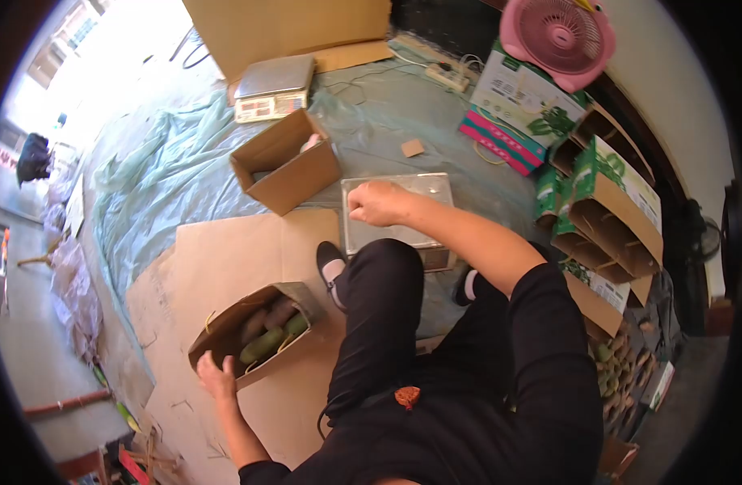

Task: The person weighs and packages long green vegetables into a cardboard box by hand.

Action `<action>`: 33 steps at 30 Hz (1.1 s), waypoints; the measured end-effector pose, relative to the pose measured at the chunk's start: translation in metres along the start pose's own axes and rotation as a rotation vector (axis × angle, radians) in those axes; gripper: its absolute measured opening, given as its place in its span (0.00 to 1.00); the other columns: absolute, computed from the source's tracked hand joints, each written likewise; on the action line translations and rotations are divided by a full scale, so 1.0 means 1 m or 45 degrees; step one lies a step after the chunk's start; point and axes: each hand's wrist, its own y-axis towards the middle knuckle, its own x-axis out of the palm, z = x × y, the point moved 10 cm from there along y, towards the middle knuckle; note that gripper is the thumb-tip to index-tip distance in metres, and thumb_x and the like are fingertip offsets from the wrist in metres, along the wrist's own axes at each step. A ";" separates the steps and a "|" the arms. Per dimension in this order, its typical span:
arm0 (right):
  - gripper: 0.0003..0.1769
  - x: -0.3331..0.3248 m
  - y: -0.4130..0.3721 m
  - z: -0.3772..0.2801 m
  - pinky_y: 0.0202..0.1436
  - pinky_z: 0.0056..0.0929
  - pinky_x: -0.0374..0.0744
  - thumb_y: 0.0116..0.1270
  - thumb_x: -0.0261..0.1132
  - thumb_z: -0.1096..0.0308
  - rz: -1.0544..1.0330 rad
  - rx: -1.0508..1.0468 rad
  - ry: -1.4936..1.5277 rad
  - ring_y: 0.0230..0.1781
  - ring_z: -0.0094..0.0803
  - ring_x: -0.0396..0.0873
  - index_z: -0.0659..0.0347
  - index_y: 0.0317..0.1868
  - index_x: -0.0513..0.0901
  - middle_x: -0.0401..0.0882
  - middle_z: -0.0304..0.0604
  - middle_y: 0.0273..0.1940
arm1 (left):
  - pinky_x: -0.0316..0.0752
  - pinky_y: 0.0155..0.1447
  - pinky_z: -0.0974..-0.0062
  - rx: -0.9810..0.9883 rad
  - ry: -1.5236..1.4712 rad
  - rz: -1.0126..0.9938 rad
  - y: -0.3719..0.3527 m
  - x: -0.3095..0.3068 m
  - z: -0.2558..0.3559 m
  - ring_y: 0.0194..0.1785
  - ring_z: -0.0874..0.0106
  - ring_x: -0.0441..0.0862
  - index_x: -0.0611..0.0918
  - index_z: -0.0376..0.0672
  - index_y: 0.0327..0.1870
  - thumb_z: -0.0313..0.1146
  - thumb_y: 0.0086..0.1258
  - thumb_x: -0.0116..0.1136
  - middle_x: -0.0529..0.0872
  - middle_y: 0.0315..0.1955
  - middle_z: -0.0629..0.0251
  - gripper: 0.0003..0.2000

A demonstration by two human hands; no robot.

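Note:
On the flattened cardboard to my left stands an open cardboard box (294, 330) with yellow cord handles. Inside it lie several long green and brownish vegetables (263, 346) whose kind I cannot make out. My left hand (217, 377) is at the box's near left rim, thumb and fingers closed over the wall. Above a scale with a pale flat top (395, 234) between my feet, my right hand (376, 203) is curled closed. Whatever is inside that fist, if anything, is hidden.
Ahead sits another open box (302, 182), with a second scale (275, 85) behind it. On my right are stacked green-and-white cartons (609, 202), a pink fan (558, 36) and a power strip (447, 77). Crumpled plastic sheeting (157, 178) covers part of the floor.

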 end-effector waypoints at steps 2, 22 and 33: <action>0.12 -0.019 -0.028 0.035 0.48 0.43 0.79 0.58 0.64 0.59 0.055 0.140 0.097 0.45 0.46 0.82 0.54 0.39 0.86 0.84 0.50 0.40 | 0.64 0.64 0.56 0.213 -0.500 -0.520 -0.018 0.040 0.060 0.63 0.57 0.71 0.76 0.45 0.59 0.46 0.50 0.74 0.78 0.56 0.58 0.33; 0.12 -0.010 -0.163 0.234 0.46 0.38 0.80 0.55 0.63 0.68 0.425 0.681 0.346 0.41 0.44 0.83 0.60 0.39 0.85 0.85 0.50 0.40 | 0.78 0.45 0.59 0.684 0.204 -0.928 -0.104 0.058 0.103 0.40 0.55 0.84 0.84 0.59 0.50 0.34 0.59 0.64 0.86 0.34 0.57 0.16; 0.16 -0.111 -0.322 0.322 0.34 0.28 0.77 0.64 0.65 0.57 1.361 0.763 1.531 0.34 0.26 0.80 0.55 0.48 0.80 0.81 0.37 0.40 | 0.78 0.46 0.63 0.596 0.181 -1.257 -0.115 0.054 0.078 0.42 0.57 0.85 0.85 0.55 0.50 0.32 0.54 0.68 0.87 0.36 0.58 0.19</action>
